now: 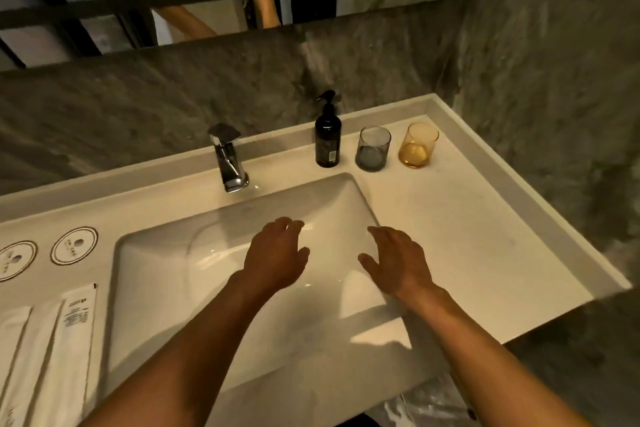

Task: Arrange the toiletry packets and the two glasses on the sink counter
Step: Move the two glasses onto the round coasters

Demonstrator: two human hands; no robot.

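Left hand (277,253) and right hand (398,260) hover palm-down over the basin (166,263), fingers loosely spread, holding and touching nothing.

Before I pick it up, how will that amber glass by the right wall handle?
The amber glass looks smooth and thin-walled, so probably slippery and fragile. It stands upright on a flat base and seems empty, so likely light and apt to slide rather than tip.

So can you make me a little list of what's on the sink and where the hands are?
left hand: open, over the basin, holding nothing
right hand: open, over the basin, holding nothing
grey glass: upright, right of the soap bottle
amber glass: upright, right of the grey glass
toiletry packets: flat, left of the basin
round coasters: behind the packets
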